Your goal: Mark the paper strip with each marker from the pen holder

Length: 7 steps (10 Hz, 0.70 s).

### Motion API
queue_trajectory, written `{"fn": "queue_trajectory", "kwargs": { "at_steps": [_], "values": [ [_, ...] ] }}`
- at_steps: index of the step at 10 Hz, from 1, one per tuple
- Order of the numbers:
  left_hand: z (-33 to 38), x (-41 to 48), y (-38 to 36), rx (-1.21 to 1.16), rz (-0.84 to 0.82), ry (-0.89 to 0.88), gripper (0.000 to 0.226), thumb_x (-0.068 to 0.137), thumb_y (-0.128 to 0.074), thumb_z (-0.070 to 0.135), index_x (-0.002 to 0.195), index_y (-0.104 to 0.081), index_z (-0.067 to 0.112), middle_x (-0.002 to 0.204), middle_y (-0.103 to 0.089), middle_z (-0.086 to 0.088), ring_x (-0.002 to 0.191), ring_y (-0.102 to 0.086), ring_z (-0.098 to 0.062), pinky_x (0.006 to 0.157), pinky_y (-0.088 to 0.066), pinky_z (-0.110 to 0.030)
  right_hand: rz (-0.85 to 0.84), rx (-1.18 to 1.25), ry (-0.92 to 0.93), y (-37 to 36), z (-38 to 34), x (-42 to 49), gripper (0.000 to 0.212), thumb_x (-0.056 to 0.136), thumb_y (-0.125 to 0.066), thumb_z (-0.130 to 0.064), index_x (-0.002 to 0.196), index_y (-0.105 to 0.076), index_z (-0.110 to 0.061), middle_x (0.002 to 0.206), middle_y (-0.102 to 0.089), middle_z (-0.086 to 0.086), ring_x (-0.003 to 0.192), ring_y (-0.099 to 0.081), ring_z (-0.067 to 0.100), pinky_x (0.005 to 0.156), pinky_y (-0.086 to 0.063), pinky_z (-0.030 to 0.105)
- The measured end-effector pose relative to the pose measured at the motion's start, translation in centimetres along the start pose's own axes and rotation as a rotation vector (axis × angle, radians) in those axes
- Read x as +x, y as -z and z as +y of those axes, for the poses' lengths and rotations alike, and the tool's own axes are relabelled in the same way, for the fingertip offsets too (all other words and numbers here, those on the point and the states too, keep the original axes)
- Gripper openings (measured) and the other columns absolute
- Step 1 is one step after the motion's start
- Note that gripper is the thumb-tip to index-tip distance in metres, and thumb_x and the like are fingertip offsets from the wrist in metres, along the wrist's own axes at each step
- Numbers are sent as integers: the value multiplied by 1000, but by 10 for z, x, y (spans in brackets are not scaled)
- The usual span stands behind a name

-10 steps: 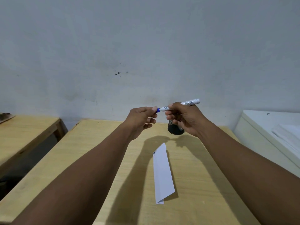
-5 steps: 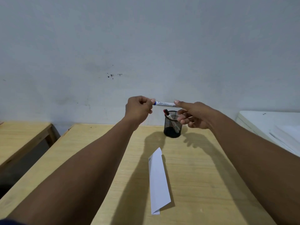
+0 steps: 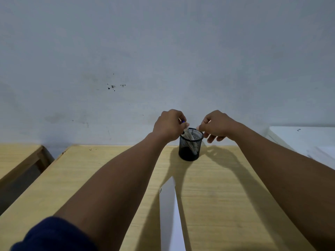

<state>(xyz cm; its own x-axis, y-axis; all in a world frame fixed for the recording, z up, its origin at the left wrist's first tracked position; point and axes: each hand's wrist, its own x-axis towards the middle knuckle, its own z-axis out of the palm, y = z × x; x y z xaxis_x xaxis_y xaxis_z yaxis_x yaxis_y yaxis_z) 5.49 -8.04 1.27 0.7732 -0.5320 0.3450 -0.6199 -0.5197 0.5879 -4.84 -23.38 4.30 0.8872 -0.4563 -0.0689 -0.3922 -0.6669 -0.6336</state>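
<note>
A black mesh pen holder [image 3: 190,151] stands at the far side of the wooden table [image 3: 217,187]. My left hand [image 3: 168,126] is just above its left rim, closed on a white marker with a blue cap [image 3: 186,132] whose lower end is inside the holder. Other markers in the holder are hard to make out. My right hand [image 3: 216,125] hovers at the holder's right rim, fingers loosely curled, holding nothing I can see. A white paper strip [image 3: 170,214] lies on the table nearer to me, with small dark marks at its far left corner.
A grey wall rises directly behind the table. A second wooden table [image 3: 16,160] stands to the left across a gap. A white surface with paper sheets [image 3: 308,142] is at the right edge.
The capped blue marker passed fully into my left hand, which lowered it tip-down into the pen holder. My right hand let go and dropped beside the holder's right rim.
</note>
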Motion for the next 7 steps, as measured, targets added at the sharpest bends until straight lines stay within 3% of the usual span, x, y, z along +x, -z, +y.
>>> {"fn": "queue_trajectory", "kwargs": {
  "at_steps": [1,3,4,5,7],
  "values": [
    [-3,0,-3,49,-56,-5,40,84,-73,49,116,-69,25,93,-72,3,99,-67,-22,85,-56,-40,-4,-2,6,-3,2,4,21,91,-69,-23,101,-69,-5,89,-80,13,72,-80,27,54,-51,27],
    [-4,-9,13,170,-30,-23,38,89,-67,49,120,-66,27,108,-71,-2,106,-64,-25,88,-55,-42,53,-44,54,-2,-1,3,15,89,-66,-16,97,-73,-5,91,-76,13,79,-72,25,55,-52,28],
    [-2,-16,37,207,-47,-34,39,90,-66,45,124,-64,26,115,-70,1,109,-63,-24,90,-53,-41,90,-84,99,1,-15,-1,20,87,-70,-17,105,-74,-9,104,-73,9,96,-66,27,73,-54,31],
    [3,-18,68,240,-85,-45,42,90,-67,44,127,-63,24,124,-69,0,110,-63,-22,95,-53,-43,60,-157,161,6,-40,-8,44,88,-73,-24,130,-67,-14,132,-67,8,122,-60,27,97,-48,33],
    [15,-33,135,216,-95,-9,45,88,-72,43,127,-65,21,125,-69,-3,114,-63,-21,99,-50,-37,63,-222,321,7,-107,-29,60,90,-68,-30,147,-53,-17,151,-56,6,137,-52,25,109,-43,37]
  ]
}}
